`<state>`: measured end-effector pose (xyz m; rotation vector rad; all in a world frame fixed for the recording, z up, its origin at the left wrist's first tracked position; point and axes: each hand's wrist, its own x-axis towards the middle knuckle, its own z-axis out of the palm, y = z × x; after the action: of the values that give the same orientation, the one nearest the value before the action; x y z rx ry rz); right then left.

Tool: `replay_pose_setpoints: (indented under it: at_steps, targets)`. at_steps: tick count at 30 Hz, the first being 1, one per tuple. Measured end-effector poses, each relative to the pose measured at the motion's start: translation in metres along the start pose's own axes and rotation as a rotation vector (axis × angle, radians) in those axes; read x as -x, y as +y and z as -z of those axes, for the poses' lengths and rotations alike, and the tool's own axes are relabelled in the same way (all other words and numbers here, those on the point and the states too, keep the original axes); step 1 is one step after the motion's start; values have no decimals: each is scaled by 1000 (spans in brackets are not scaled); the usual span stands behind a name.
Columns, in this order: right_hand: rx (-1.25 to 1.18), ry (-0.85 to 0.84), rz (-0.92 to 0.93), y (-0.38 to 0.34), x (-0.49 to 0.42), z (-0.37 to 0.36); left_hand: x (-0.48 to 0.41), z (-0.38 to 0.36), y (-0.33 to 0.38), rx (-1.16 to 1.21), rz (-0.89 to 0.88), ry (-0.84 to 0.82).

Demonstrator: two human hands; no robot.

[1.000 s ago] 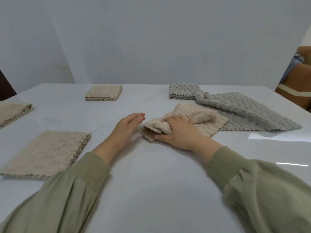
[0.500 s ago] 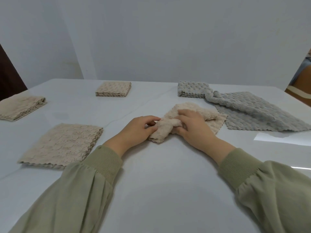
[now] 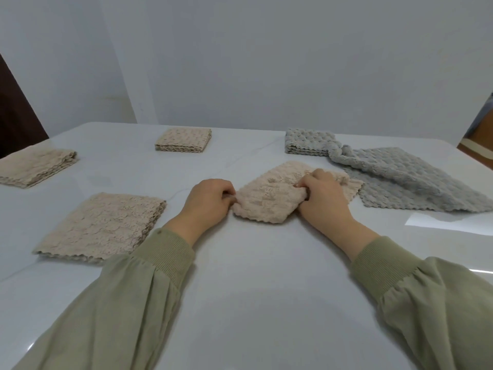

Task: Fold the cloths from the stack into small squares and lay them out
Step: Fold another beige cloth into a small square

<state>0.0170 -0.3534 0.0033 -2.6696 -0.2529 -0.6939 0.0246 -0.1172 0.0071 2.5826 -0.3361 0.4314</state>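
Note:
A beige cloth (image 3: 269,196) lies partly folded in the middle of the white table (image 3: 253,276). My left hand (image 3: 208,202) pinches its near-left corner. My right hand (image 3: 324,198) grips the right edge of the folded-over layer, fingers curled into the fabric. Under and behind it an unfolded grey cloth (image 3: 400,182) spreads to the right. Three folded beige squares lie laid out: one near left (image 3: 104,228), one far left (image 3: 37,168), one at the back (image 3: 184,140). A folded grey square (image 3: 306,142) sits at the back right.
A pale wall stands behind the table. A dark panel (image 3: 16,116) shows at the far left. Part of another person (image 3: 480,134) sits beyond the table's right corner. My green sleeves (image 3: 120,303) cover the near table.
The left hand moved in and took hold of the cloth's near-left corner. The bunched cloth has been pulled out flatter between both hands. The camera shifted a little.

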Motion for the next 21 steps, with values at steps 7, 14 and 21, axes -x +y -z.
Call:
replay_pose_setpoints:
  at_steps: [7, 14, 21]
  targets:
    - [-494, 41, -171, -10, -6, 21, -3, 11, -19, -244, 125, 276]
    - [-335, -98, -208, -5, -8, 23, 13, -1, 25, 104, -234, -193]
    - [-136, -410, 105, -15, -5, 30, 9, -4, 15, 205, -155, -225]
